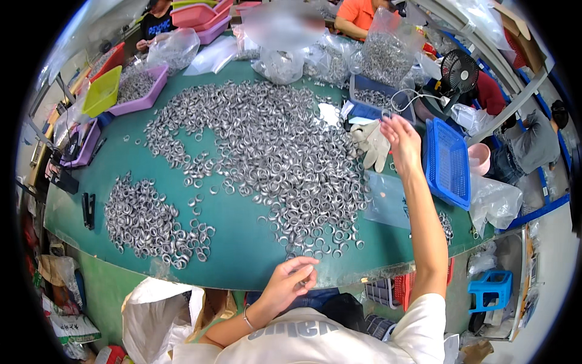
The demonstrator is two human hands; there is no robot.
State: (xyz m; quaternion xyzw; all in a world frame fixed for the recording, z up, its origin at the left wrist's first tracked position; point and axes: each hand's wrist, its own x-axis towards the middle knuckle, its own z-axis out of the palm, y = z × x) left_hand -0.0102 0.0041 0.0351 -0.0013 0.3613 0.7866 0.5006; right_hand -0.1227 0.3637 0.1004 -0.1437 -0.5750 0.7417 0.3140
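Stretched out over the far right of the bench (236, 242), the person's right hand (403, 139) has its fingertips bunched at one small silver-grey metal ring (386, 113), just by a dark-blue plastic bin (364, 110); from where I stand, I cannot tell whether they grip it. Nearer the front edge, the left hand (288, 285) curls loosely with its thumb toward the fingers, and I cannot see whether anything sits inside.

Across the middle of the green-topped bench spreads a big heap of silver-grey metal rings (267, 121), its near tip close to the left hand. Well apart, on the left, lies a smaller pile of the same rings (142, 221), with a black long-handled tool (89, 211) beside it. More rings fill the dark-blue bin partway.

Below the right hand's fingers rests a pale cloth glove (373, 142), next to a clear flat plastic bag (387, 200). Over to the right stands a bright-blue slotted plastic basket (448, 161), and behind it a black round fan (459, 71)
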